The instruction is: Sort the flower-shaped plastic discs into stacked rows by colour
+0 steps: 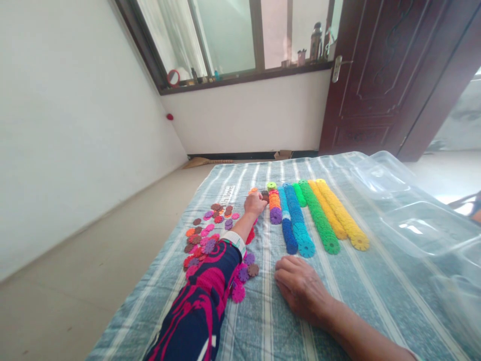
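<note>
My left hand (255, 203), its sleeve patterned navy and pink, reaches to the far part of the cloth. Its fingers are pinched at the brown notched plastic discs (265, 194), and the fingertips are partly hidden. Just right of it lies a row of orange, red and purple discs (275, 210), with a lime disc (271, 185) behind. My right hand (300, 285) rests on the cloth, fingers curled in, with nothing visible in them. Loose pink, purple, brown and red discs (210, 244) are scattered around my left forearm.
Overlapping disc rows in blue (298, 220), green (319, 218) and yellow (343, 215) run toward me. Clear plastic containers (421, 228) stand along the right side. The striped cloth (263, 321) covers the surface, whose left edge borders the floor. Beyond are a windowsill and door (379, 75).
</note>
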Demonstrator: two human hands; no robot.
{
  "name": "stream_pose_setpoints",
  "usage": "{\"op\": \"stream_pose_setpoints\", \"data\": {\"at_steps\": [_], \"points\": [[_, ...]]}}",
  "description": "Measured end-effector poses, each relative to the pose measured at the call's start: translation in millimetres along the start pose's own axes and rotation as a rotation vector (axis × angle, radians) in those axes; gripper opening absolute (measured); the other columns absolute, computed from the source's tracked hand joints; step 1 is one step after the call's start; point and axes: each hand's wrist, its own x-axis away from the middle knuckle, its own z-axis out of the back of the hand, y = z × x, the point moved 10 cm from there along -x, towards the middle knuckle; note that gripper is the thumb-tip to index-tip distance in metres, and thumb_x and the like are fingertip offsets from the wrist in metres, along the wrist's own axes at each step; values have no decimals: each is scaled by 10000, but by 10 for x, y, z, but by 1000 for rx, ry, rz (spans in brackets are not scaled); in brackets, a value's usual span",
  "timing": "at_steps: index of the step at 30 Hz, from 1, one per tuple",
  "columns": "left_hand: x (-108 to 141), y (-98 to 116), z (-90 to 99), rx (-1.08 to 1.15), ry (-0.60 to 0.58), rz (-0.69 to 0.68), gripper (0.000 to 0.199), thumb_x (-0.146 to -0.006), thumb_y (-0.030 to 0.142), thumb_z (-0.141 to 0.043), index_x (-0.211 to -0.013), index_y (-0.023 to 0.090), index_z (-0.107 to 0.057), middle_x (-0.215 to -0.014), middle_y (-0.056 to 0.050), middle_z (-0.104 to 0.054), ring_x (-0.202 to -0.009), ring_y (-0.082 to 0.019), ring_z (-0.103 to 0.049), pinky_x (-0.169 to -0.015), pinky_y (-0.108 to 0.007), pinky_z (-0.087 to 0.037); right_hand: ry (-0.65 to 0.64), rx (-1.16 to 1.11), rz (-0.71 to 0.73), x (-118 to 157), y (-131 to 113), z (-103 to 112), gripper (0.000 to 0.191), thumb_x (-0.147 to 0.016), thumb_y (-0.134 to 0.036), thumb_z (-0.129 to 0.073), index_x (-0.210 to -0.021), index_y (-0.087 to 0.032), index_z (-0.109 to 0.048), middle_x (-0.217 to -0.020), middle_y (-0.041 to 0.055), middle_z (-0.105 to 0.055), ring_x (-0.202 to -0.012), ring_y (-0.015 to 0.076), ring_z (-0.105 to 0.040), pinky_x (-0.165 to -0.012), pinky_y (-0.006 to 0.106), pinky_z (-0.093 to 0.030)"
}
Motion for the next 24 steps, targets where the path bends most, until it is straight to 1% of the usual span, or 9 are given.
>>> {"op": "stream_pose_setpoints", "data": {"at_steps": [8,10,13,15,16,18,21,23,24], "points": [[57,35,34,-17,7,-10,158,-703,225,-652,-842,166,-696,-873,-72,-721,-834,-191,-640,-686,-269,-414,-9,-15,5,8,20,-42,264,-928,-104,-436,-696,-189,-529,-777,36,-588,-774,165,-490,-699,307,-348],[80,8,91,-22,20,-9,140,-717,224,-637,-828,167,-699,-863,-70,-722,-821,-184,-638,-695,-265,-418,-4,-16,12,13,15,-35,264,-929,-104,-436,-698,-189,-530,-779,34,-591,-771,164,-489,-697,307,-345],[116,-107,247,-64,34,-16,135,-747,221,-596,-801,170,-708,-839,-59,-723,-815,-175,-635,-716,-254,-425,4,-9,16,22,11,-18,262,-928,-109,-446,-694,-190,-532,-772,29,-588,-761,162,-485,-687,305,-338],[150,-250,394,-113,30,-20,153,-760,223,-577,-794,169,-717,-828,-53,-725,-819,-172,-636,-718,-245,-427,9,-4,18,30,11,-10,269,-929,-112,-443,-686,-189,-530,-763,28,-582,-754,162,-481,-682,305,-333],[171,-354,483,-147,30,-7,158,-762,223,-574,-791,172,-721,-828,-48,-727,-824,-170,-637,-715,-238,-428,10,-3,17,34,14,-11,272,-929,-111,-440,-684,-189,-529,-760,27,-579,-752,162,-481,-682,305,-331],[226,-605,681,-184,31,37,151,-747,206,-581,-771,171,-727,-795,-42,-723,-813,-173,-639,-706,-234,-427,7,-2,15,41,20,-20,272,-929,-110,-437,-685,-188,-528,-762,26,-577,-753,162,-481,-685,306,-327],[327,-1013,954,-224,1,101,110,-711,198,-618,-699,167,-723,-674,-28,-693,-731,-175,-635,-632,-231,-414,-8,1,11,47,30,-44,265,-931,-118,-443,-688,-187,-526,-773,27,-580,-760,162,-483,-690,307,-322],[398,-1300,1124,-297,-23,177,87,-699,186,-638,-664,175,-716,-649,-22,-686,-707,-171,-634,-610,-227,-406,-15,1,8,48,33,-54,265,-932,-123,-445,-687,-187,-523,-779,27,-582,-764,163,-485,-696,308,-320],[431,-1425,1232,-324,-2,216,85,-702,187,-642,-657,176,-714,-649,-27,-687,-706,-175,-638,-607,-228,-409,-15,-1,7,48,34,-54,266,-932,-121,-444,-686,-187,-521,-781,27,-582,-765,163,-485,-699,308,-320]]}}
